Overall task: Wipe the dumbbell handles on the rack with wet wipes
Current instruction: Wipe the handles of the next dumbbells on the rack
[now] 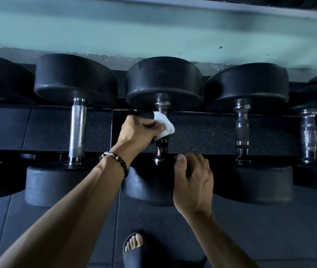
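The white wipe (164,125) wraps the shiny handle (161,132) of the middle dumbbell (163,82) on the black rack (202,132). The left hand (136,132) squeezes it. At 5 o'clock, the right hand (192,182) rests loosely curled on the near weight. Below lies dark speckled floor (269,229); at 12 o'clock, a pale green wall (153,35).

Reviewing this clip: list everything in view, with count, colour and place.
dumbbells: five, black heads, chrome handles, in a row on the rack
rack: one, black speckled, across the middle
wet wipe: one, white, on the centre handle
wall: pale green, behind
floor: dark tiles, below
sandalled foot: one, black sandal, bottom centre
bracelet: one, dark beads, left wrist
left hand: grips the wipe
right hand: rests on the near head
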The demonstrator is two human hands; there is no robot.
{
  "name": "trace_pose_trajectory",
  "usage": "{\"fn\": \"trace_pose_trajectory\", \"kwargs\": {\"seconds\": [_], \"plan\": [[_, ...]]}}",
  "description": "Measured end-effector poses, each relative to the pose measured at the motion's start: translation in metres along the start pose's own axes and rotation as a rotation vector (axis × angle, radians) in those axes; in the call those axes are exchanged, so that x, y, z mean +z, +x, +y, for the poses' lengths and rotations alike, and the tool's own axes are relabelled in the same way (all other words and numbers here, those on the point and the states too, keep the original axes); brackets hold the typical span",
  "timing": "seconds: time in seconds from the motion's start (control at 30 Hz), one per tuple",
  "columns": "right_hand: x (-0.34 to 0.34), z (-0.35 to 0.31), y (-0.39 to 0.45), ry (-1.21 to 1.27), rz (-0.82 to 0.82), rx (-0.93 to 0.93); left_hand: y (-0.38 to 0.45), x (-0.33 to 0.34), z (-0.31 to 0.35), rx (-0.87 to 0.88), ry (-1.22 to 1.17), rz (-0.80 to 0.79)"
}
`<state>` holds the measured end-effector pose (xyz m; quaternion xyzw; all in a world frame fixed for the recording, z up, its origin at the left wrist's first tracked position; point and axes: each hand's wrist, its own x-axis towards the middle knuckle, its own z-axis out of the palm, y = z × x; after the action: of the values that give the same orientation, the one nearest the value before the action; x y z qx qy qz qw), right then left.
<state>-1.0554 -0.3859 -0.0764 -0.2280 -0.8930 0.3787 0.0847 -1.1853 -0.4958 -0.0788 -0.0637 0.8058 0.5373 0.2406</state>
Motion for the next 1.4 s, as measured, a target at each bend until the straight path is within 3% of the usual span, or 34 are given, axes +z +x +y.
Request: {"fn": "trace_pose_trajectory", "kwargs": {"seconds": [0.07,0.17,0.23,0.37,0.47,0.57,0.63,0.73,0.8,0.87,0.97,1.03,1.17,1.23,1.3,1.37,1.4], "plan": [[0.000,0.000,0.000,0.000,0.009,0.000,-0.002,0.002,0.007,0.020,0.034,-0.005],[0.000,0.001,-0.001,0.026,0.029,-0.005,0.022,0.008,0.015,-0.056,-0.016,0.154],[0.001,0.003,-0.001,0.019,0.018,0.001,0.031,0.010,0.014,-0.107,0.002,0.167],[0.000,-0.001,-0.002,0.003,-0.003,0.000,-0.009,-0.008,0.002,-0.023,0.174,-0.155],[-0.001,-0.002,-0.001,0.010,-0.011,0.012,-0.014,-0.011,-0.001,0.064,0.117,-0.317],[0.000,0.000,-0.002,0.026,0.014,0.010,0.012,-0.002,0.010,0.002,0.015,-0.103],[0.001,0.002,-0.001,0.026,0.005,0.022,0.030,0.001,0.010,-0.027,-0.112,-0.081],[-0.001,-0.002,-0.001,0.015,-0.039,0.046,0.007,-0.011,0.007,0.093,0.253,-0.312],[-0.003,-0.004,-0.001,0.011,-0.044,0.039,-0.004,-0.015,-0.003,0.105,0.491,-0.353],[-0.003,-0.005,-0.002,0.014,-0.034,0.029,-0.004,-0.013,-0.007,0.087,0.314,-0.325],[-0.003,-0.001,-0.002,0.023,-0.034,0.052,0.023,-0.003,-0.003,0.001,-0.007,-0.113],[-0.002,-0.001,-0.002,0.016,-0.051,0.065,0.020,-0.008,0.003,0.046,0.095,-0.180],[-0.003,-0.007,-0.002,0.025,-0.021,0.044,-0.009,-0.026,-0.002,0.033,0.406,-0.526],[-0.003,-0.007,-0.001,0.030,-0.032,0.050,-0.011,-0.022,0.000,0.041,0.345,-0.495],[-0.004,-0.005,-0.002,0.029,-0.046,0.067,0.002,-0.015,0.005,0.062,0.227,-0.287],[-0.004,-0.004,-0.001,0.034,-0.047,0.075,0.012,-0.014,0.010,0.098,0.329,-0.196],[-0.004,-0.004,-0.002,0.027,-0.057,0.077,0.012,-0.015,0.004,0.115,0.465,-0.241]]}}
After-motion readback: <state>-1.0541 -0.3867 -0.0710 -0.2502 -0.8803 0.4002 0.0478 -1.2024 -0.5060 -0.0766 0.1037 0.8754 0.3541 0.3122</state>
